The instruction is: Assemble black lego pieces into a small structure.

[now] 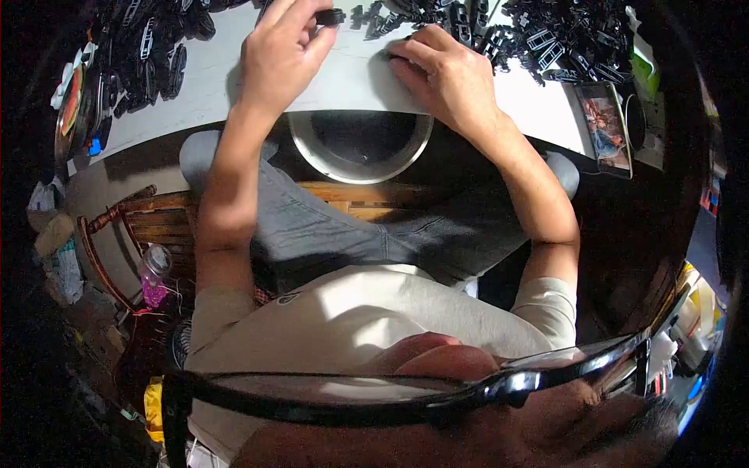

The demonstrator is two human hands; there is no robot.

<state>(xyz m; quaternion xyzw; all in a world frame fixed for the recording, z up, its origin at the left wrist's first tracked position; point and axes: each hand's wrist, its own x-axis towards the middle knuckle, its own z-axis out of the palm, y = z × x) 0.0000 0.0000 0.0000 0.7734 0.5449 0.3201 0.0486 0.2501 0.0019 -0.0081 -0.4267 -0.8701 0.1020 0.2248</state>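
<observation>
Near the top edge, over the white table [351, 82], my left hand [282, 43] is closed on a small black plastic part [330, 16] that pokes out past the thumb. My right hand [445, 69] is lower and to the right, close to the tabletop. Its fingers curl inward, and a bit of something dark shows at the fingertips. What that is, I cannot make out. Just beyond the right hand lies a dense pile of black plastic parts [546, 47], some with ladder-like slots. More black parts [148, 47] lie at the far left.
Below the table edge, between my knees, sits a round metal-rimmed basin [363, 178]. A tablet-like screen [607, 129] leans at the table's right end. To the left are a wooden chair [105, 222] and a clear jar with purple contents [154, 273].
</observation>
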